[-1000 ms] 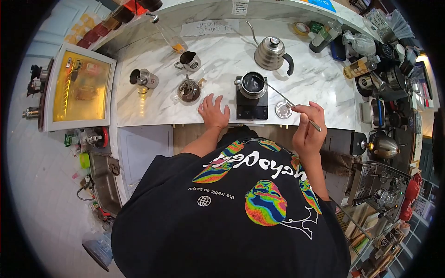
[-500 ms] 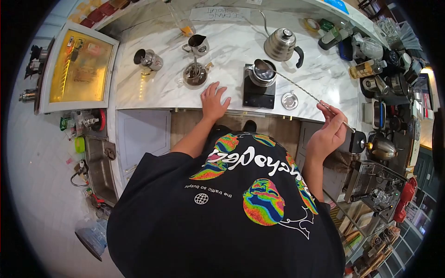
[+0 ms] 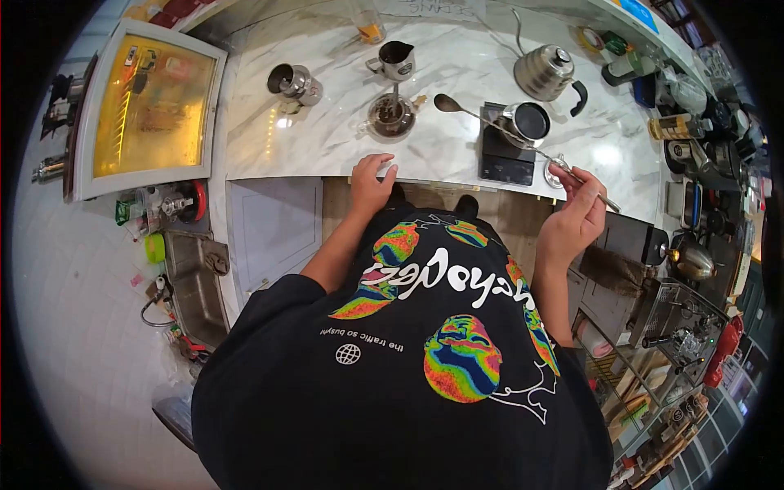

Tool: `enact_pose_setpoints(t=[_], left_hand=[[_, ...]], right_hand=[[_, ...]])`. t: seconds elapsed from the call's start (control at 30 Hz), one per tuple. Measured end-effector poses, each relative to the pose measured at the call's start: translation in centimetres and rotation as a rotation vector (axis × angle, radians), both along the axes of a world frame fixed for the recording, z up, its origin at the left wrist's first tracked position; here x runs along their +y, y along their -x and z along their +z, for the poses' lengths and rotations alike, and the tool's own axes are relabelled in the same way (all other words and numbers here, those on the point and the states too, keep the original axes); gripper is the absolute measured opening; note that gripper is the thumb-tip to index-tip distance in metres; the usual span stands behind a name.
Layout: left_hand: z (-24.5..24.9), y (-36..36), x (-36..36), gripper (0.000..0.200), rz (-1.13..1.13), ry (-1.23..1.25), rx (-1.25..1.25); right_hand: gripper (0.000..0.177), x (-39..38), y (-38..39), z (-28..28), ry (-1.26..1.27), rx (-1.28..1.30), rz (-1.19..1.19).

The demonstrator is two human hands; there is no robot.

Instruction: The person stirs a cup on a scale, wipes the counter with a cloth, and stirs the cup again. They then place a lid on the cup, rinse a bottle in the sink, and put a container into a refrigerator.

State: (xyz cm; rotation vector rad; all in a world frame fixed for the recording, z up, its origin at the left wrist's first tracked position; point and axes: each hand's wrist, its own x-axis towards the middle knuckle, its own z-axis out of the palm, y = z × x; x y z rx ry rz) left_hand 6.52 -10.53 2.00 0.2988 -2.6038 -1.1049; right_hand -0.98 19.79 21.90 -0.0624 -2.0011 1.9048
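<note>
1. The marble bench (image 3: 327, 139) spans the far side of the scene. A gooseneck kettle (image 3: 545, 73) stands at its far right, and a glass vessel (image 3: 390, 117) with dark contents stands left of centre.
2. A black scale (image 3: 506, 159) sits near the bench's near edge and carries a steel cup (image 3: 529, 122).
3. The right hand (image 3: 572, 220) hovers just off the near edge, right of the scale. Its grip is pinched shut on the handle end of the long spoon (image 3: 469, 114).
4. The left hand (image 3: 371, 184) rests on the near edge with its fingers loose, holding nothing.
5. The spoon slants across the cup. Its bowl hangs in the air between the cup and the glass vessel, touching neither.
6. The step in hand appears to be carrying the spoon bowl leftward from the cup. Whether the bowl is loaded cannot be told.
7. The next move seems to call for a level bowl and a steady pinch, because the handle is long.
</note>
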Motion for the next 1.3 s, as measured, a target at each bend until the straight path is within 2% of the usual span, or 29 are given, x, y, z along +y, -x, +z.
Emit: enact_pose_setpoints(t=[0.17,0.53,0.8,0.97,1.17,1.3], left_hand=[[-0.3,-0.3,-4.0,0.024,0.068,-0.048,-0.012],[-1.1,1.0,-12.5,0.021,0.079,-0.07,0.004],[-1.5,1.5,-15.6,0.02,0.054,0.042,0.018],[-2.0,1.5,-14.7,0.022,0.048,0.129,0.014],[-2.9,2.0,-12.2,0.025,0.116,0.197,-0.032],[-3.2,1.6,-9.8,0.028,0.163,0.255,-0.003]], right_hand=[[0.038,-4.6,2.6,-1.1,0.16,-0.127,-0.004],[0.04,-15.8,13.4,-5.2,-0.214,-0.014,-0.103],[0.039,-20.4,18.1,-7.4,-0.298,-0.077,-0.056],[0.038,-21.0,19.5,-8.8,-0.256,-0.13,0.003],[0.038,-19.2,21.0,-9.4,0.018,-0.297,0.164],[0.04,-16.0,17.7,-4.6,0.193,-0.281,0.142]])
